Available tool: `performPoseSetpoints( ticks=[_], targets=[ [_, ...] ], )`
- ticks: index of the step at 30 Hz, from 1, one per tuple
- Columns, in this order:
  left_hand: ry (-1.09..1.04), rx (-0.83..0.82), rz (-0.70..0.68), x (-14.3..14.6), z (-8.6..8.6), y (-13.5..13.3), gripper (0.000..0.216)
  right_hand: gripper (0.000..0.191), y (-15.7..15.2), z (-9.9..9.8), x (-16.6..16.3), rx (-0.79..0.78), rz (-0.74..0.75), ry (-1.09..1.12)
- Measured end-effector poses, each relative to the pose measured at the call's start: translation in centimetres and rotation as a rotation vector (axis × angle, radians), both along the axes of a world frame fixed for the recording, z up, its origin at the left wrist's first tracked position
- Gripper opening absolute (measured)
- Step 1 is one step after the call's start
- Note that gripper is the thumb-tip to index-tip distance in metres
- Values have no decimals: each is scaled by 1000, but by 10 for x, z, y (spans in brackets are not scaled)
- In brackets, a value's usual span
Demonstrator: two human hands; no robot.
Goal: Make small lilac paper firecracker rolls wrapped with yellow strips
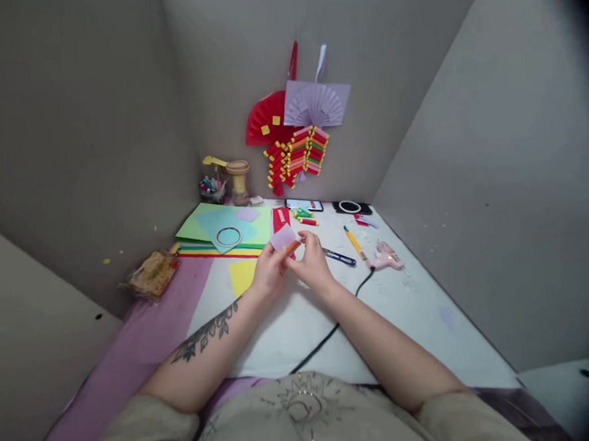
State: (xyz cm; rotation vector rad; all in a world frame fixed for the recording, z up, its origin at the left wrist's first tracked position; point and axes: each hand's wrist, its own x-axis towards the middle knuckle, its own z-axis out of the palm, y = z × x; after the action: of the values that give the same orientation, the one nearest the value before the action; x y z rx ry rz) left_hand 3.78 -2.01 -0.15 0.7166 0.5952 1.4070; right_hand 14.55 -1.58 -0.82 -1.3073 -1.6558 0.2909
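Observation:
Over the middle of the white work surface, my left hand point(271, 268) is closed on a small lilac piece of paper point(282, 237). A narrow orange paper strip or roll point(293, 248) lies along that paper's right edge. My right hand point(311, 259) is closed at the orange piece's right end, its thumb and fingers bent around it. Exactly how the fingertips meet the paper is too small to tell. Just right of my right hand lie dark-handled snips point(340, 257). Behind my hands are small green and red paper rolls point(304, 217) and a red paper piece point(279, 216).
Coloured paper sheets point(199, 225) with a tape roll point(228, 236) lie left. A pink glue gun point(385, 257) with a black cord point(326, 339), a yellow cutter point(354, 242) and a phone point(303, 204) lie around. Paper fans point(317, 103) hang on the grey back wall.

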Motion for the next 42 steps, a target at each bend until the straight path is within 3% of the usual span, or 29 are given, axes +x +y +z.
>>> performPoseSetpoints(
  ticks=[5, 11, 16, 20, 31, 37, 42],
  targets=[
    [98, -29, -8, 3, -5, -1, 38, 58, -7, -7, 20, -35, 80, 84],
    [143, -47, -123, -5, -4, 4, 37, 26, 5, -7, 40, -326, 253, 562],
    [200, -26, -158, -7, -1, 4, 36, 22, 8, -4, 40, -327, 267, 710],
    [281, -2, -207, -12, -1, 6, 40, 20, 8, -4, 41, -312, 225, 738],
    [357, -28, -158, -13, -7, 14, 29, 18, 12, -9, 41, -332, 285, 788],
    [254, -98, -147, -16, -4, 15, 19, 15, 8, -3, 50, -290, 389, 509],
    [182, -255, -186, -21, -6, 18, 9, 19, 7, -2, 53, -182, 450, 344]
  ],
)
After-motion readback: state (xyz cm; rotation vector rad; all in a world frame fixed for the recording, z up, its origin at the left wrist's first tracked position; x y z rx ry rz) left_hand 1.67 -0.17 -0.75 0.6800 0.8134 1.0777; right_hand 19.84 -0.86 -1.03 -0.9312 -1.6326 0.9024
